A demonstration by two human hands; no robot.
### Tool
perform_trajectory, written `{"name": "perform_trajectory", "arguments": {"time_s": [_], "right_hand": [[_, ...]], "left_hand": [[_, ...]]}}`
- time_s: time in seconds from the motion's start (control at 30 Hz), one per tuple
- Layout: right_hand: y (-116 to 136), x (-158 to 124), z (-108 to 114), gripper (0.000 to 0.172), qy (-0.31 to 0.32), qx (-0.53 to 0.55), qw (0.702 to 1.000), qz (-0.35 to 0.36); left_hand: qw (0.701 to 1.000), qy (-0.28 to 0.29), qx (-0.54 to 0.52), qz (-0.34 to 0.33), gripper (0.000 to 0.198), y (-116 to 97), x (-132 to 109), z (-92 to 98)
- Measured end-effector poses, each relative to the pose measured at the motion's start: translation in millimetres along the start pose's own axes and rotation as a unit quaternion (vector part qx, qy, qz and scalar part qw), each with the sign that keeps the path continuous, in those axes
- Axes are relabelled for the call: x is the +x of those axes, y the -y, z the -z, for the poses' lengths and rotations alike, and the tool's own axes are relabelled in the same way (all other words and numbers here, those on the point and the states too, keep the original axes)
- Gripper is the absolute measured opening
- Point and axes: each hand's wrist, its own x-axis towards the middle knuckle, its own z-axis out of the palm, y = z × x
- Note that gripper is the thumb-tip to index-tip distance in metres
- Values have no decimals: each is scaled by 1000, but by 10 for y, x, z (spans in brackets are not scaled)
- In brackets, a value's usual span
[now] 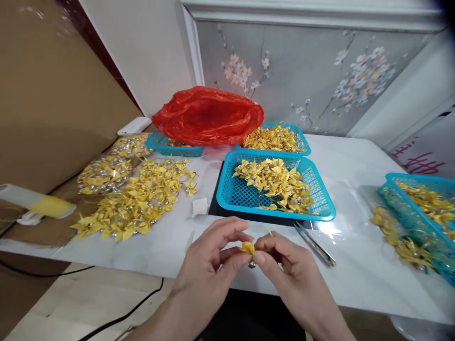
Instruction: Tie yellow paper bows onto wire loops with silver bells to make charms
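Observation:
Between my two hands, at the table's front edge, is a small yellow ribbon flower (248,246) with a silvery bead (251,264) below it. My left hand (216,255) pinches the flower from the left between thumb and fingers. From the right, my right hand (287,265) pinches it, thumb tip beside the bead; a thin yellow end sticks up above its fingers. Just beyond my hands stands a blue basket (222,192) holding many similar yellow flowers (277,182). A pair of tweezers (314,244) lies right of my right hand.
Loose yellow flowers with beads (138,199) are heaped at left, beside bagged ones (104,175). A red plastic bag (209,116) covers a back basket. More blue baskets stand behind and at right (391,199). A glue stick-like tube (39,201) lies far left; a white block (199,206) sits mid-table.

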Motion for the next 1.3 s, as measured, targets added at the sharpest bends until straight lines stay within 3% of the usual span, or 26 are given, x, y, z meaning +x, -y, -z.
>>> {"name": "perform_trajectory", "arguments": {"time_s": [0.23, 0.4, 0.5, 0.57, 0.63, 0.73, 0.83, 1.0, 1.2, 1.3], "right_hand": [[0, -9, -80, 23, -54, 20, 998, 22], [-15, -15, -97, 16, -36, -24, 997, 64], [-23, -15, -109, 18, -33, -9, 996, 81], [-30, -18, -144, 22, -57, 56, 995, 65], [-50, -17, -197, 25, -89, 141, 985, 39], [-91, -6, -280, 29, -118, 223, 968, 11], [-111, 6, -327, 32, -129, 250, 960, -4], [-96, 14, -308, 29, -157, 257, 954, -11], [-44, 49, -262, 25, -157, 164, 974, -12], [-21, 73, -277, 27, -144, 162, 976, -7]], "left_hand": [[1000, 10, 13, -10, 10, -22, 40, 48], [992, 32, 102, -70, 14, -16, 25, 66], [991, 57, 95, -72, 14, -11, 7, 67], [996, 79, 32, -31, 15, 1, 1, 56], [990, 96, -90, 58, 17, 32, -3, 27], [937, 95, -272, 195, 19, 98, -15, -42], [905, 98, -336, 240, 19, 147, -41, -100], [940, 116, -253, 195, 17, 158, -77, -90], [973, 164, -96, 130, 19, 100, -57, -8], [984, 140, -23, 103, 14, 51, -23, -25]]}}
